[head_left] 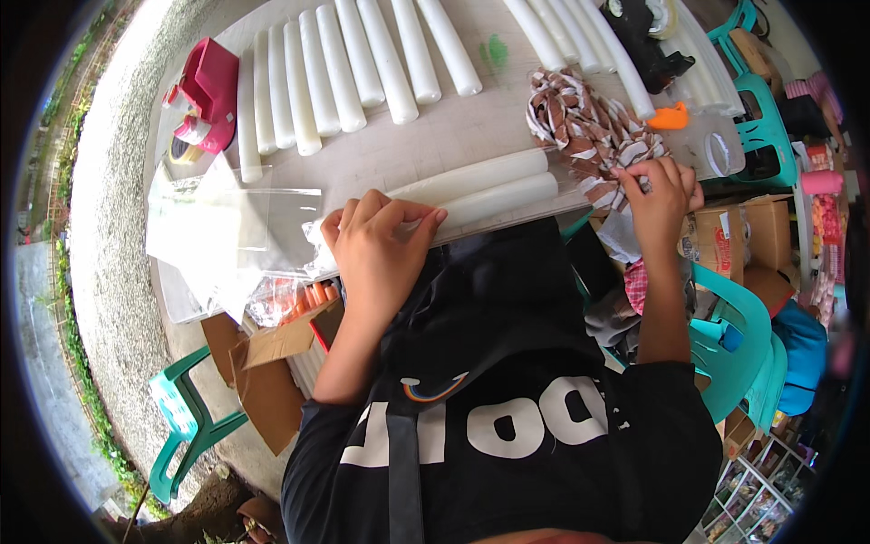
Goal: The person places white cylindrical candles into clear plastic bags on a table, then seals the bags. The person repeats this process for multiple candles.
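Observation:
Two long white candles (pixel 504 199) lie side by side along the table's near edge. My left hand (pixel 381 234) is closed over the left end of the nearer one, with its thumb and forefinger on the wax. Beside that hand, clear plastic sleeves (pixel 288 207) are spread over the table's left corner. My right hand (pixel 660 192) pinches the near edge of a braided brown-and-white cloth rag (pixel 589 127), just past the candles' right ends. Part of that rag hangs at the table edge.
More white candles (pixel 344 72) line the far side. At left stand a pink tape dispenser (pixel 210 91) and a tape roll (pixel 186 152); at right, a black tape dispenser (pixel 648 50) and an orange piece (pixel 669 116). An open cardboard box (pixel 272 363) and green chairs (pixel 739 340) flank me.

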`<state>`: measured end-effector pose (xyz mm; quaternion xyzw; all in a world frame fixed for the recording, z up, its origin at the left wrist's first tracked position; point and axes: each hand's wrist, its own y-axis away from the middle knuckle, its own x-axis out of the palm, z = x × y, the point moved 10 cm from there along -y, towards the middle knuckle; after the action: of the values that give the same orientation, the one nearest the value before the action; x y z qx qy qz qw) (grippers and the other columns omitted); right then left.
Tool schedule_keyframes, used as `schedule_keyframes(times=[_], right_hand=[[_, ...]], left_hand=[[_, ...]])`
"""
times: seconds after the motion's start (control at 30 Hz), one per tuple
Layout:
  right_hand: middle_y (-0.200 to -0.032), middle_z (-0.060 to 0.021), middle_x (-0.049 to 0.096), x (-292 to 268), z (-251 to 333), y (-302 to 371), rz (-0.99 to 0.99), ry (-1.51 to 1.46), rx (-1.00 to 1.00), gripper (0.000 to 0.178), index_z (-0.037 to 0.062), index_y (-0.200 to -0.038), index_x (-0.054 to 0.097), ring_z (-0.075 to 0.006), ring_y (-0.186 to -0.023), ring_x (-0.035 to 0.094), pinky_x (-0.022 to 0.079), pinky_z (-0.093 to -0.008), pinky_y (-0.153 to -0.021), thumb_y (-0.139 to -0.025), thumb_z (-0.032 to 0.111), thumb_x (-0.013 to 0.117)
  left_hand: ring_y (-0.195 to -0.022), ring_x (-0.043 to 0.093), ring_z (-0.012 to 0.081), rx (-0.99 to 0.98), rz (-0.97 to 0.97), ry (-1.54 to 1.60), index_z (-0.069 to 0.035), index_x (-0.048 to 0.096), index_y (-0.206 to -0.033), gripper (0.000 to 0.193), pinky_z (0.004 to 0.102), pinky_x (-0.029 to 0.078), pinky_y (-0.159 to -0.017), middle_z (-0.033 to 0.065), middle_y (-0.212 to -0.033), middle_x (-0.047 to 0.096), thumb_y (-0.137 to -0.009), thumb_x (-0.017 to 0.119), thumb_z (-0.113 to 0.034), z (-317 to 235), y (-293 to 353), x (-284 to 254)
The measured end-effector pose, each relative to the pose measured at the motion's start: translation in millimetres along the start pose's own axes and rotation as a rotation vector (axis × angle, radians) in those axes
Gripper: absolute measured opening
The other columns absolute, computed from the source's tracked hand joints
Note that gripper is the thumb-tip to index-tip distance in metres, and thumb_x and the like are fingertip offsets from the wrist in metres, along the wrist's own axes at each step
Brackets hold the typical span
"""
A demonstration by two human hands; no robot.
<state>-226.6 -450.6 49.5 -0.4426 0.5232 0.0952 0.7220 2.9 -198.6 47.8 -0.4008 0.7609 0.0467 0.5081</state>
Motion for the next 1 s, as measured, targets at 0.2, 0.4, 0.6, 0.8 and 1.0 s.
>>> schedule_keyframes(times=[0.2,0.4,0.6,0.8,1.0], right_hand=[[-0.099,-0.0071,0.060,-41.9,-32.6,50.4,-0.459,-0.288,0.097,0.029,0.0079,-0.102,0.059,-0.0260,-0.095,0.054,0.039,-0.0422,-0.088,-0.083,0.016,0.079],[-0.105,-0.0183,0.060,147.9,-38.3,189.4,0.224,-0.476,0.097,0.018,0.0023,-0.110,0.057,-0.0371,-0.098,0.059,0.047,-0.0430,-0.086,-0.093,0.006,0.059],[-0.115,-0.0193,0.062,304.5,-104.1,348.9,0.663,-0.712,0.604,0.024,0.0052,-0.117,0.061,-0.0375,-0.106,0.060,0.048,-0.0428,-0.090,-0.096,0.016,0.057],[-0.115,-0.0173,0.064,289.4,-80.0,377.0,0.781,-0.967,1.120,0.028,0.0052,-0.118,0.063,-0.0344,-0.106,0.062,0.048,-0.0421,-0.091,-0.097,0.022,0.056],[-0.116,-0.0152,0.067,269.8,-63.2,419.5,0.811,-1.238,1.425,0.032,0.0053,-0.119,0.065,-0.0313,-0.106,0.064,0.049,-0.0413,-0.091,-0.099,0.028,0.055]], left_hand=[[-0.075,0.055,0.0192,0.024,-0.039,0.018,-0.016,0.074,-0.076,0.016,0.0359,0.034,-0.084,-0.0012,-0.072,0.056,-0.075,0.084,-0.029,-3.1,0.9,-1.0],[-0.077,0.055,0.0178,0.004,-0.038,-0.023,-0.015,0.076,-0.079,0.015,0.0344,0.033,-0.087,-0.0012,-0.074,0.057,-0.078,0.082,-0.028,-0.8,4.2,-9.9],[-0.078,0.056,0.0184,-0.010,0.013,-0.007,-0.015,0.076,-0.077,0.016,0.0365,0.034,-0.088,-0.0013,-0.074,0.058,-0.078,0.082,-0.029,0.5,-1.2,-0.3],[-0.079,0.057,0.0193,-0.025,0.019,0.030,-0.016,0.075,-0.075,0.016,0.0394,0.035,-0.088,-0.0024,-0.075,0.060,-0.077,0.083,-0.031,1.1,-2.1,-0.4],[-0.077,0.056,0.0167,0.007,0.001,0.016,-0.014,0.076,-0.078,0.017,0.0344,0.033,-0.088,-0.0015,-0.073,0.058,-0.078,0.082,-0.031,-0.7,0.5,0.4]])
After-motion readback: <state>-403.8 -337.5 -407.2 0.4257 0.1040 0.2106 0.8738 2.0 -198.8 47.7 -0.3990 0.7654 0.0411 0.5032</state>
